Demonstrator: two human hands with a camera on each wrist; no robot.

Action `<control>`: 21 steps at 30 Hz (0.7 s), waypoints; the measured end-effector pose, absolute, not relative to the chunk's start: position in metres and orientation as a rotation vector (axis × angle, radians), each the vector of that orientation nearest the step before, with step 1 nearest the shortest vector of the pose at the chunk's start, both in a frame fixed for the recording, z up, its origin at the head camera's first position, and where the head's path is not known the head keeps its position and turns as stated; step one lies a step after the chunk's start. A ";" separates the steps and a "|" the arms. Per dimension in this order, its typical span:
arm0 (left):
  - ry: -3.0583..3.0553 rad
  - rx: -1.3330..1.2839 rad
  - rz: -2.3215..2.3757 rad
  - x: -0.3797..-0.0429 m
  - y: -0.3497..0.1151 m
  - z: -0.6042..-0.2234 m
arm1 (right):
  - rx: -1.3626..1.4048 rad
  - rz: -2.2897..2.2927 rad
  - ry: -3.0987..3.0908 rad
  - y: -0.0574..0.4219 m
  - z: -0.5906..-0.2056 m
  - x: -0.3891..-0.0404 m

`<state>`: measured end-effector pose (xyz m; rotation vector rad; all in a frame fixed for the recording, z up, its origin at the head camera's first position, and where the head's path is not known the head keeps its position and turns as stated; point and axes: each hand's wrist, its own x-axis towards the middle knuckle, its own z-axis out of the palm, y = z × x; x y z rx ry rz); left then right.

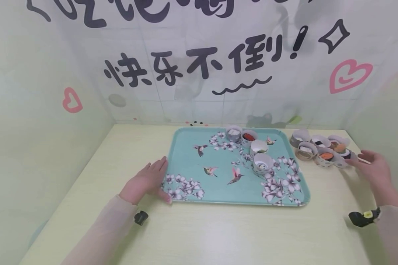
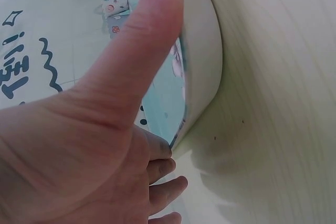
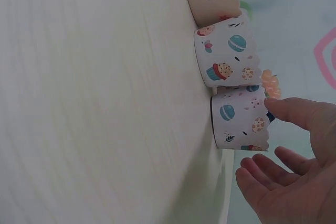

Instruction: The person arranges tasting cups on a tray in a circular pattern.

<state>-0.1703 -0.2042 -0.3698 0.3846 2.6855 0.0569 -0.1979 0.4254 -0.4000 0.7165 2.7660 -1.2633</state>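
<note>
A turquoise tray [image 1: 192,158] printed with flowers and birds lies on the table. My left hand [image 1: 149,178] rests against its front left corner, thumb along the front edge and fingers along the left side. In the left wrist view the thumb [image 2: 142,35] lies across the tray's rim [image 2: 202,51]. To the right of the tray my right hand [image 1: 374,167] is spread beside the rightmost paper baking cup [image 3: 239,119]. Its thumb is right at the cup's scalloped rim, while the other fingers are held apart from the cup's wall.
Four similar cups, including one with red contents [image 1: 248,137], run down the tray's right half. Several more cups [image 1: 306,151] cluster on the table [image 1: 219,232] right of the tray, one with orange contents [image 1: 325,156]. A printed curtain [image 1: 185,106] closes off the back and sides.
</note>
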 end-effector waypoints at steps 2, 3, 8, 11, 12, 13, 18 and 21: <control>2.685 0.388 0.049 -0.170 -0.204 -0.369 | 0.718 -1.275 2.745 0.425 -0.400 -0.199; 2.683 0.391 0.045 -0.170 -0.204 -0.368 | 0.715 -1.273 2.740 0.425 -0.400 -0.199; 2.675 0.396 0.049 -0.169 -0.203 -0.366 | 0.706 -1.275 2.709 0.426 -0.402 -0.200; 2.672 0.390 0.054 -0.169 -0.203 -0.367 | 0.684 -1.266 2.693 0.428 -0.404 -0.202; 2.673 0.390 0.057 -0.169 -0.203 -0.367 | 0.677 -1.258 2.692 0.428 -0.404 -0.202; 2.673 0.389 0.059 -0.169 -0.203 -0.366 | 0.667 -1.254 2.690 0.428 -0.405 -0.203; 2.678 0.395 0.055 -0.168 -0.203 -0.365 | 0.642 -1.215 2.696 0.428 -0.406 -0.206; 2.678 0.396 0.050 -0.168 -0.202 -0.364 | 0.639 -1.195 2.700 0.427 -0.406 -0.207</control>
